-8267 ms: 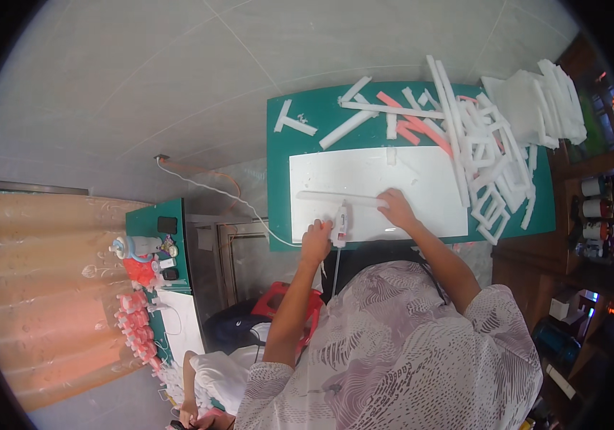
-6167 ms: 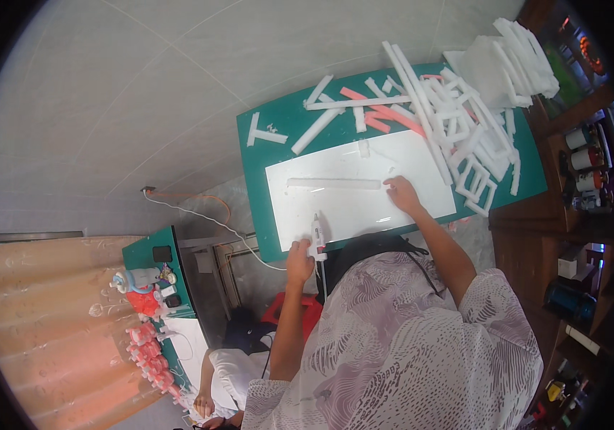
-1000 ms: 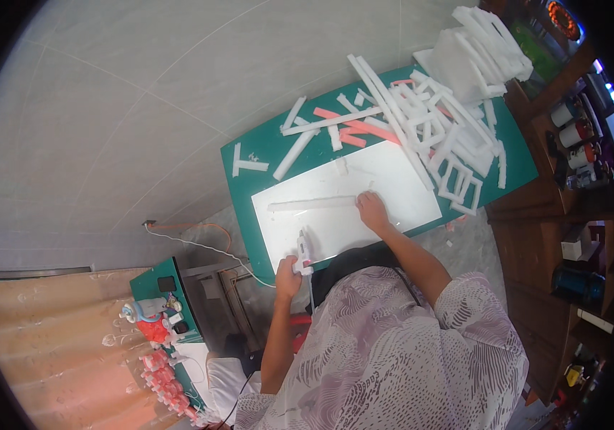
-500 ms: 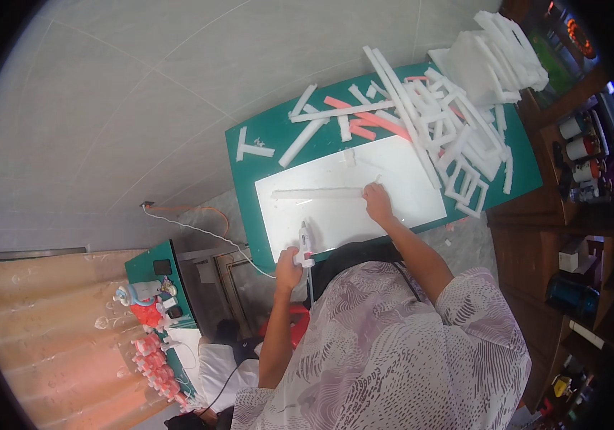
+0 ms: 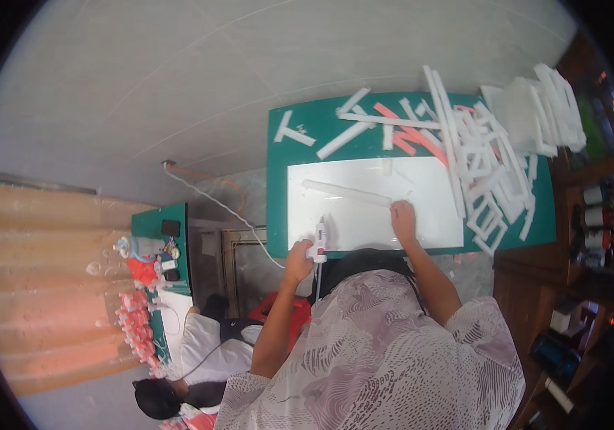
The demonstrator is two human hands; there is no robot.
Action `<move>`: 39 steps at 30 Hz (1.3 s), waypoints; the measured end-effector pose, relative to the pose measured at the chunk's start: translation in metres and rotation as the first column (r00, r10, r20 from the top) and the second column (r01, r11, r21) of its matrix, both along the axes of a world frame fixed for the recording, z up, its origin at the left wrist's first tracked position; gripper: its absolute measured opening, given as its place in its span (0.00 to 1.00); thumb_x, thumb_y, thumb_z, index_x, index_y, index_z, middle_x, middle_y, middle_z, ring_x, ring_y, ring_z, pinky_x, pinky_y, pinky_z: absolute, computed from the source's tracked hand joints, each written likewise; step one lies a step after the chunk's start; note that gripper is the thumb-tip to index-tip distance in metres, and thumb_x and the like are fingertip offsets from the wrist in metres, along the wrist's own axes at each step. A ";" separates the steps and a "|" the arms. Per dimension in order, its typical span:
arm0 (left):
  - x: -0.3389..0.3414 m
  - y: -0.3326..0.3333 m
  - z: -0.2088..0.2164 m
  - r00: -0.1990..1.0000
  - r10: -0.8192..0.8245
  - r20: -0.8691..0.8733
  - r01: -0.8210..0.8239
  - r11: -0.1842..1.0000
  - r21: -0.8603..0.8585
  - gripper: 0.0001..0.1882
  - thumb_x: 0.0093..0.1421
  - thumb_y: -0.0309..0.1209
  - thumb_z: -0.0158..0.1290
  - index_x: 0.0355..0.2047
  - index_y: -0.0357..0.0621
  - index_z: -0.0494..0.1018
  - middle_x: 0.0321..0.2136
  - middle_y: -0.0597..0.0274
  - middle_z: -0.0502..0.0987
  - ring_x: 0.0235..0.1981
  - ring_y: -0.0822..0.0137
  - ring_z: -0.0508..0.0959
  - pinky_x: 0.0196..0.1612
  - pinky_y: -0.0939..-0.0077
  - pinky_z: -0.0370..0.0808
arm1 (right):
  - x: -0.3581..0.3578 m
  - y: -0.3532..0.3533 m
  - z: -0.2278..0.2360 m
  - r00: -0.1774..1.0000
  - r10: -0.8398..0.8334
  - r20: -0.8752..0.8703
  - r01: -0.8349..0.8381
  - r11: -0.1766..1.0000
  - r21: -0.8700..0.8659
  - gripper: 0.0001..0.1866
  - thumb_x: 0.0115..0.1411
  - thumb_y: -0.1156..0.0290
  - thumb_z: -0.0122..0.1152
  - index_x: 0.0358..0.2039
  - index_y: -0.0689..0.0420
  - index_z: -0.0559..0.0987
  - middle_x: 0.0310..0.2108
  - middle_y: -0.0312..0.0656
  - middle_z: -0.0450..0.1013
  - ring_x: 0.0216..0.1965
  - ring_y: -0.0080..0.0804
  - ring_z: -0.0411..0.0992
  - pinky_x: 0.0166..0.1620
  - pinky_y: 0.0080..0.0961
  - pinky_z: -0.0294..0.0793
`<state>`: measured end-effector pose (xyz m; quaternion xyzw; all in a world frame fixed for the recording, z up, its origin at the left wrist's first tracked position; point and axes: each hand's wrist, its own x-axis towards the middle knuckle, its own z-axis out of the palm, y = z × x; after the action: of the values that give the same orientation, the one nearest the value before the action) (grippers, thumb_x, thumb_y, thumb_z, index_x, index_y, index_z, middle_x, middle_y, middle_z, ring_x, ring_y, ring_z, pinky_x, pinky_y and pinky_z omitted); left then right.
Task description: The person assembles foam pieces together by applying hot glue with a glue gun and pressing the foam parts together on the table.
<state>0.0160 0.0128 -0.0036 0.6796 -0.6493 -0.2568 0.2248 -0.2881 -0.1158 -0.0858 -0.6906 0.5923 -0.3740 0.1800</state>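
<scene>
My left hand (image 5: 297,262) is wrapped round a white hot glue gun (image 5: 319,246), its nozzle pointing away from me over the front left of a white board (image 5: 425,231). A glue stick trails from the gun's back end. On the board lies a long white foam strip (image 5: 346,192), tilted slightly down to the right. My right hand (image 5: 403,221) has its fingers closed at the strip's right end; the fingertips are partly hidden. A short white piece (image 5: 387,166) rests at the board's far edge.
The board lies on a green table (image 5: 278,179). White foam strips and frames (image 5: 493,165) heap up at its right, with pink strips (image 5: 411,136) and stacked white foam (image 5: 536,115) behind. A white cord (image 5: 213,201) hangs at left. Another person (image 5: 206,344) is at the lower left.
The view has shifted, so the table sits further right and straighter. The foam strip has turned, its right end now nearer me along with my right hand. The left hand keeps the glue gun.
</scene>
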 end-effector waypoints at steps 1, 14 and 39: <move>0.001 0.000 -0.002 0.999 -0.034 -0.005 0.034 0.999 -0.017 0.21 0.40 0.17 0.51 0.38 0.41 0.67 0.35 0.48 0.71 0.41 0.47 0.71 0.43 0.61 0.69 | 0.000 0.000 0.001 1.000 0.025 0.006 -0.025 1.000 -0.009 0.04 0.50 0.76 0.57 0.28 0.60 0.73 0.30 0.47 0.68 0.36 0.48 0.66 0.40 0.38 0.66; 0.006 0.003 -0.006 0.999 0.047 -0.025 -0.047 0.999 -0.001 0.21 0.41 0.18 0.51 0.39 0.41 0.67 0.37 0.49 0.71 0.42 0.48 0.71 0.44 0.62 0.69 | 0.000 -0.004 0.009 0.998 0.062 -0.030 -0.059 0.994 0.092 0.09 0.50 0.77 0.56 0.35 0.58 0.73 0.30 0.47 0.68 0.34 0.45 0.66 0.40 0.37 0.65; 0.075 -0.007 0.013 0.906 0.307 -0.292 -0.316 0.949 0.019 0.14 0.52 0.24 0.56 0.38 0.36 0.68 0.31 0.57 0.72 0.35 0.67 0.71 0.41 0.74 0.68 | 0.018 0.000 0.016 0.991 -0.131 -0.034 0.134 0.987 0.084 0.03 0.52 0.75 0.54 0.30 0.58 0.73 0.33 0.46 0.68 0.40 0.47 0.67 0.43 0.37 0.68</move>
<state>0.0910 0.0054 0.0097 0.7260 -0.4960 -0.3055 0.3656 -0.2706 -0.1159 -0.0694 -0.6466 0.6550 -0.3492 0.1759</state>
